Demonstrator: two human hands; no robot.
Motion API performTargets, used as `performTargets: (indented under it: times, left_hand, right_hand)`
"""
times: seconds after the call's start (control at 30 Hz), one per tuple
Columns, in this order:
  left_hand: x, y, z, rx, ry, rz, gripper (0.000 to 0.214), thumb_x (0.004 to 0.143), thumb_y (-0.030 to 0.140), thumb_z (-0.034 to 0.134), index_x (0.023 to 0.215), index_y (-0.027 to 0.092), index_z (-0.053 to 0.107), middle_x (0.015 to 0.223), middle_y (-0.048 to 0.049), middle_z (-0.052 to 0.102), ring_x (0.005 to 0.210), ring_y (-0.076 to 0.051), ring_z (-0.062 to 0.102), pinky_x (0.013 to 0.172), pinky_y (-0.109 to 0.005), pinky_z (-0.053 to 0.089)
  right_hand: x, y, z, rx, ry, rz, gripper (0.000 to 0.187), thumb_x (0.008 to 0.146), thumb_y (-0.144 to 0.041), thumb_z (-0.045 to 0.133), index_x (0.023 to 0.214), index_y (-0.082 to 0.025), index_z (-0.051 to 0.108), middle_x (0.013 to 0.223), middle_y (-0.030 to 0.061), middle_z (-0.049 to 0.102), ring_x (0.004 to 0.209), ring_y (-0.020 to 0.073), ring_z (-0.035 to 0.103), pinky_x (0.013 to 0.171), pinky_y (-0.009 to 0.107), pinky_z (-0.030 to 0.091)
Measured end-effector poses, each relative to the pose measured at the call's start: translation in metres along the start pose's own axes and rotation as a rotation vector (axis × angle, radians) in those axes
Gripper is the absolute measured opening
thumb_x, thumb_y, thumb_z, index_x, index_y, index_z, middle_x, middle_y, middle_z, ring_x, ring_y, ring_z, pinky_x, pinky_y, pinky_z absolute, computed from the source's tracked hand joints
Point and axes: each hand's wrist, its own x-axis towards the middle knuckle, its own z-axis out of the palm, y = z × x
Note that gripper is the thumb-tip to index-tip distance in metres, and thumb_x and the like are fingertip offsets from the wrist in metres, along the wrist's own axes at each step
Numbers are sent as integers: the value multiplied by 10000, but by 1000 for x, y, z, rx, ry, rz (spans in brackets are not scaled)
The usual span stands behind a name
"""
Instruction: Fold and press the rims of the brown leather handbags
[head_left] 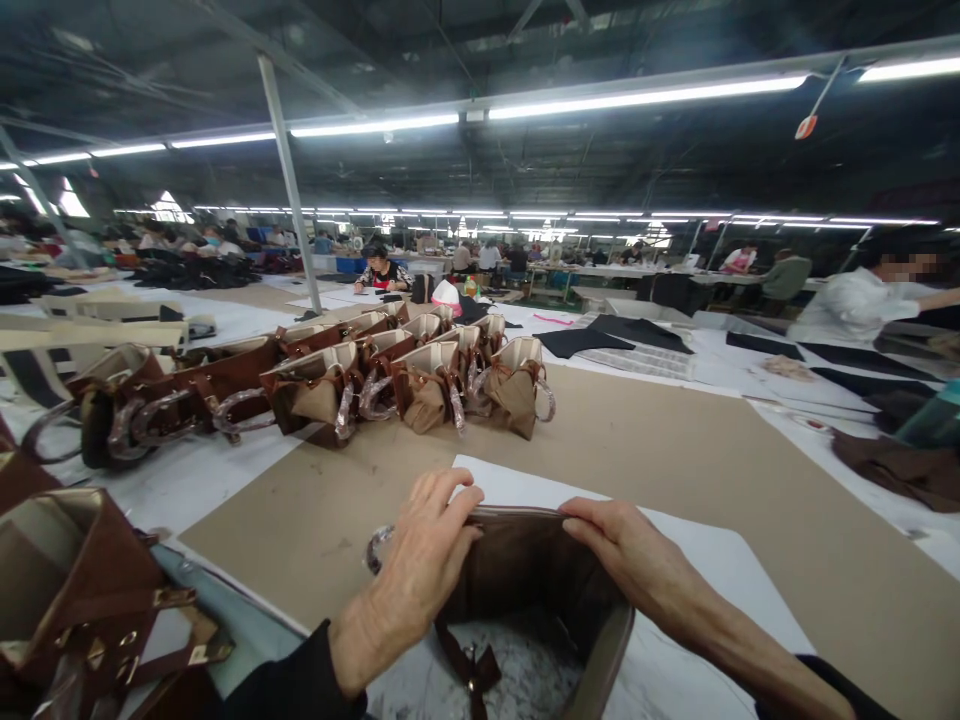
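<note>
A dark brown handbag (517,560) stands in front of me on a white sheet (705,560), its mouth facing up toward me. My left hand (424,560) lies over the left part of its far rim, thumb pressed on the inside and fingers bent over the edge. At the right of that same rim, my right hand (622,550) pinches the edge between thumb and fingers. A strap with metal fittings (472,668) hangs at the near side of the bag. Part of a plastic-wrapped handle (377,545) shows left of my left hand.
Several brown handbags with wrapped handles (420,385) stand in rows on the table (300,510). An open brown bag (67,580) is close at my left. Black pieces (615,335) and brown cloth (892,468) lie to the right. Co-workers (384,270) sit beyond the bags.
</note>
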Motion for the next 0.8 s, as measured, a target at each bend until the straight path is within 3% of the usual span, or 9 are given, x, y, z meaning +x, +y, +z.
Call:
performTargets:
  times: [0.23, 0.37, 0.57, 0.8]
  left_hand:
    - [-16, 1, 23, -52, 164, -56, 224, 806, 46, 433, 958, 205, 476, 1116, -90, 473, 1038, -208, 480, 875, -358, 445]
    - [-14, 0, 25, -74, 152, -87, 174, 822, 59, 418, 883, 203, 494, 1103, -84, 476, 1027, -200, 494, 875, -346, 449]
    - [-10, 3, 19, -104, 124, -104, 237, 784, 34, 448, 949, 201, 485, 1089, -80, 488, 1033, -195, 490, 883, -323, 439]
    - [-7, 6, 18, -102, 120, -106, 187, 779, 36, 433, 844, 203, 488, 1025, -64, 507, 969, -182, 519, 838, -295, 449]
  right_hand:
    - [1, 2, 3, 12, 22, -19, 259, 849, -279, 374, 808, -253, 629, 820, 4, 671, 808, 212, 585, 728, 298, 395]
    - [4, 3, 4, 10, 25, -13, 257, 849, -287, 377, 796, -250, 626, 807, 15, 671, 801, 219, 589, 722, 298, 396]
    - [5, 4, 4, 13, 28, -7, 245, 851, -278, 382, 789, -256, 619, 799, 5, 667, 804, 217, 583, 715, 295, 391]
    - [5, 3, 5, -8, 30, 18, 246, 852, -276, 382, 770, -257, 613, 763, 0, 662, 762, 207, 584, 684, 290, 390]
